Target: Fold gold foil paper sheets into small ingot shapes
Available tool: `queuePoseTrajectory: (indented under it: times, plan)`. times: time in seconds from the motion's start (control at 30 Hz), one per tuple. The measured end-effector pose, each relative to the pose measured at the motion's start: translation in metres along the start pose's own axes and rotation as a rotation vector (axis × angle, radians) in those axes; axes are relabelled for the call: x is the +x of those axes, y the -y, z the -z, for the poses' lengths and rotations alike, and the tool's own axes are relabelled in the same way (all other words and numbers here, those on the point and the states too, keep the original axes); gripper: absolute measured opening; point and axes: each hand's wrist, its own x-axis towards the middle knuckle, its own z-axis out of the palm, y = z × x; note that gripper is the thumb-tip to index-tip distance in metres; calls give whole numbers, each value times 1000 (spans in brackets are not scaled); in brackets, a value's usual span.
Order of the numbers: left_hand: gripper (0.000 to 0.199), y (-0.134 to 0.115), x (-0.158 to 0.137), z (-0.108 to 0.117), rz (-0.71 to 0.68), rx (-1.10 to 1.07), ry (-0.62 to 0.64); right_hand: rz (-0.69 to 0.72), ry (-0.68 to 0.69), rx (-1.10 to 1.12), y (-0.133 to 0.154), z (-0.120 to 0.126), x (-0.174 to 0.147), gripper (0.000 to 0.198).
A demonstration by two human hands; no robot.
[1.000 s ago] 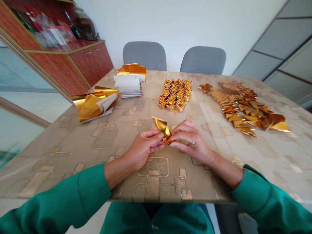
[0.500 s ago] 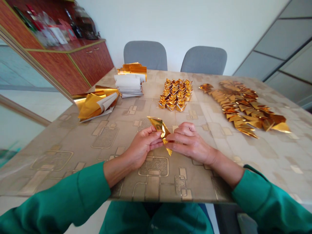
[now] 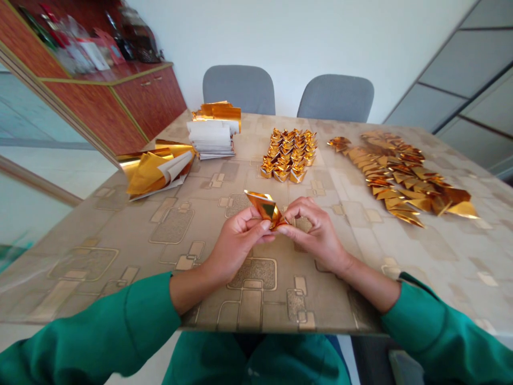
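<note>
A partly folded piece of gold foil paper (image 3: 263,206) is held between both hands, above the near middle of the table. My left hand (image 3: 244,235) grips its lower left side, thumb on top. The thumb and fingers of my right hand (image 3: 315,227) pinch its right end. Its pointed upper corner tilts up to the left, with a pale edge showing. Beyond my hands stand rows of folded gold paper ingots (image 3: 289,155), packed close together. To the right lies a spread of flat folded gold paper pieces (image 3: 401,174).
A stack of gold and white paper sheets (image 3: 211,140) stands at the back left, with loose curled gold sheets (image 3: 154,174) beside it. Two grey chairs (image 3: 239,88) are behind the patterned table (image 3: 172,289). A wooden cabinet (image 3: 148,96) stands at the far left.
The lower tip of the foil paper, which pointed down, is now folded up. My right hand has turned and pinches the right end with thumb and fingers. The left hand keeps its grip.
</note>
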Motion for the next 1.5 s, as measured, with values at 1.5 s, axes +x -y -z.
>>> queuePoseTrajectory:
  times: [1.5]
  plan:
    - [29,0,-2,1,-85,121,99,-253,-28,132,13,-10,-5,18]
